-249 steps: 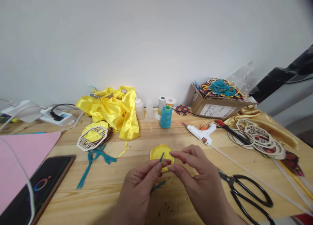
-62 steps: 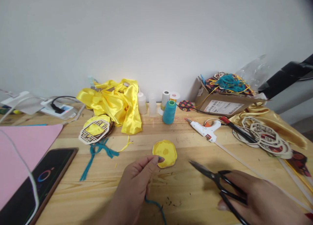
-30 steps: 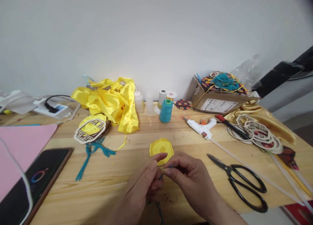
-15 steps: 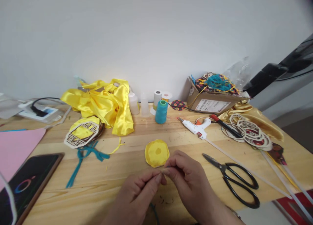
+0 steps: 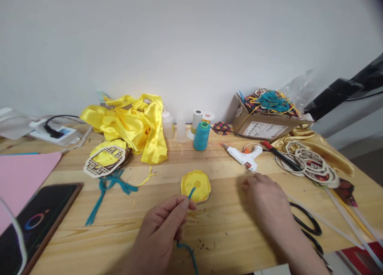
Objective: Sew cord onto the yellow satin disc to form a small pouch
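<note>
My left hand (image 5: 164, 227) is closed in a pinch on a teal cord (image 5: 190, 192). The cord's short tip sticks up past my fingertips and its tail curls down below my palm. Just beyond the tip, a small round yellow fabric-covered disc (image 5: 200, 181) lies on the wooden table (image 5: 119, 231). My right hand (image 5: 267, 199) is apart from the cord, to the right, palm down with fingers stretched out and nothing in them. It covers the blades of the black scissors (image 5: 311, 227); only their handles show.
A white glue gun (image 5: 244, 157) lies beyond my right hand, with a teal thread spool (image 5: 201, 136) and small bottles behind the disc. Yellow satin (image 5: 134, 125), a wooden lattice piece (image 5: 103, 166) and teal cord scraps (image 5: 110, 187) sit left. A dark screen (image 5: 36, 225) and pink sheet (image 5: 20, 173) fill the near left; a cardboard box (image 5: 266, 128) and lattice rings (image 5: 314, 168) are right.
My right hand let go of the cord and moved right, over the scissors that it had laid down a second before. My left hand keeps its pinch on the cord, whose tip now points up.
</note>
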`<state>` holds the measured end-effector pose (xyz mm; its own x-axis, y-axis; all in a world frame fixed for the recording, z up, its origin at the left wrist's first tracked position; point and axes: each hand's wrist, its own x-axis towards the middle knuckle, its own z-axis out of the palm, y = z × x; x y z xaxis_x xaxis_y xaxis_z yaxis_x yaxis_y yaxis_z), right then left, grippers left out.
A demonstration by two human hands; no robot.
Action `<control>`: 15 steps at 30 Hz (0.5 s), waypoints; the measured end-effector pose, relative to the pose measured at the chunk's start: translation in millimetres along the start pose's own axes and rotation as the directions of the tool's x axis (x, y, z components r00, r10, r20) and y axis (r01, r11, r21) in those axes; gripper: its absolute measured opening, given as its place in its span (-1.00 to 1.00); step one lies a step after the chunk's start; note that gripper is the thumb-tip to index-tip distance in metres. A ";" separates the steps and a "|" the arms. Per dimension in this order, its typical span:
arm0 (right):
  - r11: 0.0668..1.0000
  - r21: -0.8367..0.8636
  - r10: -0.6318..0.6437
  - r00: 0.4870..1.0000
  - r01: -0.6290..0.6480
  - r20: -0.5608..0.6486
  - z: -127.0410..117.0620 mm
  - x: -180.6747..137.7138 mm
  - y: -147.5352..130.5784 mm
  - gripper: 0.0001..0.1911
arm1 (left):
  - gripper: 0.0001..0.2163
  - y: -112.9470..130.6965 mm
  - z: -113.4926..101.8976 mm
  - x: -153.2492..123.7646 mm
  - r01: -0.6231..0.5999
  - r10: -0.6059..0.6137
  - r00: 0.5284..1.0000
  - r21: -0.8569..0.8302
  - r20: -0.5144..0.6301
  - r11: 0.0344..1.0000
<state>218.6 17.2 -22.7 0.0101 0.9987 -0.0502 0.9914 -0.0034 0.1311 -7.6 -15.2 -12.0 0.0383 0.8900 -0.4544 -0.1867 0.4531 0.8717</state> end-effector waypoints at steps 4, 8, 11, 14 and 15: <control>0.999 -0.044 -0.002 1.000 0.002 -0.001 1.1 2.7 -6.2 -0.76 | -0.78 0.6 -0.7 0.1 -0.011 0.010 1.000 -0.029 -0.026 1.000; 0.969 0.247 -0.004 0.999 0.014 -0.039 -4.2 -0.2 -3.7 -0.81 | -0.80 0.0 -1.4 -0.9 -0.005 0.004 1.000 -0.041 -0.029 0.999; 0.835 0.545 -0.081 0.996 0.082 -0.026 -15.2 -9.6 -4.4 -0.81 | -0.81 -1.5 -1.7 -1.0 -0.007 0.005 1.000 -0.068 -0.025 0.998; 0.710 0.694 -0.154 0.988 0.120 -0.014 -26.6 -19.5 -7.5 -0.78 | -0.82 -2.3 -1.4 -0.4 -0.007 0.004 1.000 -0.082 -0.031 0.997; 0.676 0.728 -0.171 0.985 0.117 -0.001 -29.5 -21.9 -8.6 -0.78 | -0.82 -2.2 -1.1 -0.2 -0.008 0.005 0.999 -0.085 -0.031 0.996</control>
<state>206.0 -3.2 6.5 -0.1593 0.9847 -0.0712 0.7661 0.0778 -0.6380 -8.4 -16.5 -14.0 0.0066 0.8902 -0.4555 -0.2694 0.4403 0.8565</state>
